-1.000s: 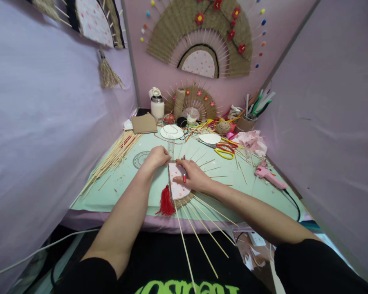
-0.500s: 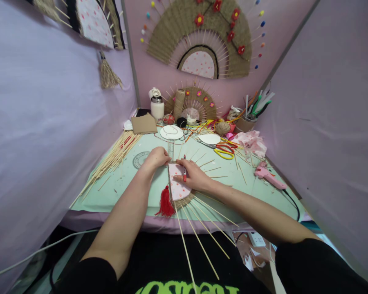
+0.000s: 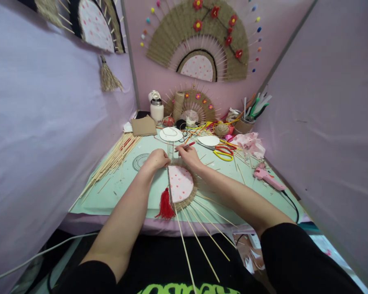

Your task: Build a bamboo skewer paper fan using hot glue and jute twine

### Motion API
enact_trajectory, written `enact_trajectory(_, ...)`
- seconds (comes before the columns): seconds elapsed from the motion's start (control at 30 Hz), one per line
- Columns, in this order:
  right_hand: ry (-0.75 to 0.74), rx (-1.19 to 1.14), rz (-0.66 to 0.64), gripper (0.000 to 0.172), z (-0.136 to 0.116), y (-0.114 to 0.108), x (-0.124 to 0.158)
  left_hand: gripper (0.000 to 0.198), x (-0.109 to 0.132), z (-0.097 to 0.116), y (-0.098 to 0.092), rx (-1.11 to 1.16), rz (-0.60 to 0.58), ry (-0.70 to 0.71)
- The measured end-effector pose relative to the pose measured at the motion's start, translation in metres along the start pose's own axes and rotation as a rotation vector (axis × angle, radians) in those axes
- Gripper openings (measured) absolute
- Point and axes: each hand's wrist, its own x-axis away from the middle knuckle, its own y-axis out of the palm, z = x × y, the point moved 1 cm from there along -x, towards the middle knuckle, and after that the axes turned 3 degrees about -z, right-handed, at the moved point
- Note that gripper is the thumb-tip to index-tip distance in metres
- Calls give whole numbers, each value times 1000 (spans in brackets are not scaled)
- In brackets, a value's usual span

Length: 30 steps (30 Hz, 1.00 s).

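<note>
On the table lies a half-round fan (image 3: 181, 183) with a spotted pink-and-white centre, a woven twine rim and thin wooden sticks spreading outward. A red tassel (image 3: 166, 205) hangs off its straight edge. At the fan's upper corner my left hand (image 3: 158, 159) is closed, its fingertips pinching the lower end of a clear ruler (image 3: 171, 149). My right hand (image 3: 188, 156) grips a red pen (image 3: 189, 145) just right of the ruler, the pen slanting with one end toward it. Exactly where that end touches is too small to make out.
Loose sticks (image 3: 110, 163) and a protractor (image 3: 140, 162) lie left. Scissors (image 3: 223, 155), a pink glue gun (image 3: 268, 176) and crumpled pink cloth (image 3: 249, 145) lie right. A white bottle (image 3: 156, 109), a tool cup (image 3: 244, 124) and finished fans (image 3: 199, 38) are behind.
My right hand has lifted off the fan's spotted centre and moved up beside the ruler. The red pen has swung from upright to slanted. My left hand stays in place.
</note>
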Motion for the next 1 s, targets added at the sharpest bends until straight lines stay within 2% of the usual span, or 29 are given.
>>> enact_trajectory(0.17, 18, 33, 37, 25, 9, 10, -6, 16, -6, -4, 5, 7, -2, -9)
enact_trajectory(1.0, 22, 212, 21, 29, 12, 11, -3, 15, -8, -4, 5, -25, -10, -14)
